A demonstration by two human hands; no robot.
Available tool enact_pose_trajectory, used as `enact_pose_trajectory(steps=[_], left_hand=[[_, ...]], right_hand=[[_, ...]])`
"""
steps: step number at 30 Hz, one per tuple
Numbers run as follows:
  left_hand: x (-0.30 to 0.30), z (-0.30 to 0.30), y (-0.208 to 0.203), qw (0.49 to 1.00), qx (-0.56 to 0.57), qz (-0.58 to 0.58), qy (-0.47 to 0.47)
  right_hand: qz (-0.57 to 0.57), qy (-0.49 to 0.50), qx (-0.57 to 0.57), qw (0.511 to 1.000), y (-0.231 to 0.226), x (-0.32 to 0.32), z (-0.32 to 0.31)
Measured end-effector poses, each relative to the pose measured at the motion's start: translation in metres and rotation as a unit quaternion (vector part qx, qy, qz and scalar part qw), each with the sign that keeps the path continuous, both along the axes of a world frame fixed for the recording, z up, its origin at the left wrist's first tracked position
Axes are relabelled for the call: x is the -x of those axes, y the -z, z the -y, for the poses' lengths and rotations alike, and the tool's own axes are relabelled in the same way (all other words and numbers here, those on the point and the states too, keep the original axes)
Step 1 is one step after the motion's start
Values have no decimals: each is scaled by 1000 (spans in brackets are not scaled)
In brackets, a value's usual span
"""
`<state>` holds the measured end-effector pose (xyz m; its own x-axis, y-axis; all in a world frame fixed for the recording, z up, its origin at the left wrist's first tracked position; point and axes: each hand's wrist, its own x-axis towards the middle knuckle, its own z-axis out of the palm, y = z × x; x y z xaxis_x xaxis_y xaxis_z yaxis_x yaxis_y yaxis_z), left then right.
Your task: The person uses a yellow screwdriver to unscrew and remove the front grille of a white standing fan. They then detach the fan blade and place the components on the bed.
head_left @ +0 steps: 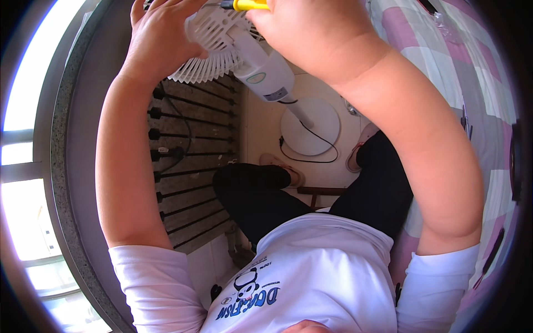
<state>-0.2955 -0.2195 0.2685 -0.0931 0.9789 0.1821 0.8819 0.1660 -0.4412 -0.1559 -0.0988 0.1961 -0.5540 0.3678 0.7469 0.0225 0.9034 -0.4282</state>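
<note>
A white fan [217, 41] stands ahead of me, its slotted, ribbed grille at the top of the picture. My left hand [161, 41] rests against the left side of this grille, thumb stretched out over the ribs and fingers spread apart. The upper edge cuts off its fingertips. Closed around the yellow handle of a screwdriver [251, 5] is my right hand [300, 22], right of the grille. The shaft points left, toward my left hand; its tip cannot be made out. Below the grille, a white fan body leads down to a round white base [319, 130] on the floor.
A black cord [327, 161] loops over the base and floor near my feet. Dark bars [194, 136] line the left, beside a stone-like ledge [61, 183] and bright window. On the right lies a pink, grey and white checked bedcover [477, 83].
</note>
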Motion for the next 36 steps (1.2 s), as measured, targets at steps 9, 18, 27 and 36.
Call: enact_pose_trajectory(steps=[9, 18, 27, 36], left_hand=[[10, 3, 4, 1000, -11, -12, 7], [8, 1, 0, 999, 13, 3, -31], [10, 5, 2, 1000, 1, -3, -10], [28, 7, 6, 999, -19, -12, 31]], right_hand=[[-217, 39, -377, 899, 25, 26, -14], [-97, -35, 39, 994, 11, -10, 10], [-43, -110, 176, 977, -5, -14, 13], [-152, -1, -246, 957, 14, 11, 13]])
